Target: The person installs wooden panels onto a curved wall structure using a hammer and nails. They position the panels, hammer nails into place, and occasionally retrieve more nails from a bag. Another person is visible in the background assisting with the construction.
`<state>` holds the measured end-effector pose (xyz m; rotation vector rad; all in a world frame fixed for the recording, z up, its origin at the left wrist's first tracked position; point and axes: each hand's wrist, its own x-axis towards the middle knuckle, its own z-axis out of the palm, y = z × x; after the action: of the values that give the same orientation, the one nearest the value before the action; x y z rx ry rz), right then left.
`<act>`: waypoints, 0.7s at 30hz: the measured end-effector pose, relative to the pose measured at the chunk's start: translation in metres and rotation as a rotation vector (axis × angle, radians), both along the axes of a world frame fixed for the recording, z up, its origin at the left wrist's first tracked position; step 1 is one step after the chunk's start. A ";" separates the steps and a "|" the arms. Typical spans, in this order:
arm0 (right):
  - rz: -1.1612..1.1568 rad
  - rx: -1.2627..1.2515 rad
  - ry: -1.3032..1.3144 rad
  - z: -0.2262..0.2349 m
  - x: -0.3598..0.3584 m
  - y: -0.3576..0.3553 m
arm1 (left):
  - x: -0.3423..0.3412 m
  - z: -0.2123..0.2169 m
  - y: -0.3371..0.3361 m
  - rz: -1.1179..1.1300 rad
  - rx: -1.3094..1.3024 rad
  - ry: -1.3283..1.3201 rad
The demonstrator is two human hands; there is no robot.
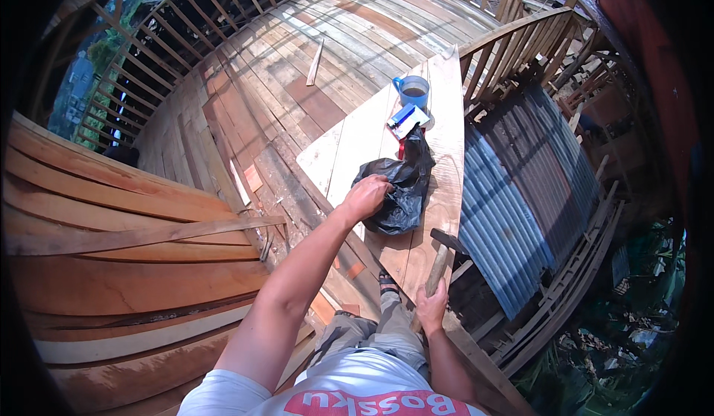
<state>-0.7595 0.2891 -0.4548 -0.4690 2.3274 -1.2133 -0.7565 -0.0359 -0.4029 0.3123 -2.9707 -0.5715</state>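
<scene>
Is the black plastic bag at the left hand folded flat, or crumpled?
Crumpled: the black plastic bag shows irregular wrinkles and bulges at the left hand. Whether its mouth is open, I cannot tell.

The black plastic bag [407,206] is thin, glossy and crumpled, lying slumped on pale wooden boards [343,152] just to the 3 o'clock side of the view's centre. Its bunched end stretches toward 1 o'clock, and the left hand [364,197] touches its 9 o'clock side. The hammer [438,266], dark-headed with a wooden handle, is held in the right hand [431,306] at the bag's 5 o'clock, its handle angled toward 7 and its head lying along 10 to 4.
</scene>
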 end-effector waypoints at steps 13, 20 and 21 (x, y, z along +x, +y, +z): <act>-0.023 0.026 -0.092 -0.025 0.003 0.014 | -0.013 -0.010 -0.011 -0.049 -0.184 -0.144; 0.054 0.013 0.134 -0.022 -0.002 0.000 | 0.010 0.022 -0.013 0.026 -0.189 -0.084; 0.045 0.034 0.080 -0.021 -0.002 -0.002 | 0.017 0.019 -0.011 0.043 -0.148 -0.006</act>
<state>-0.7612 0.2872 -0.4759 -0.5646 2.3877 -1.1522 -0.7394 -0.0468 -0.3837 0.3640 -2.9827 -0.3439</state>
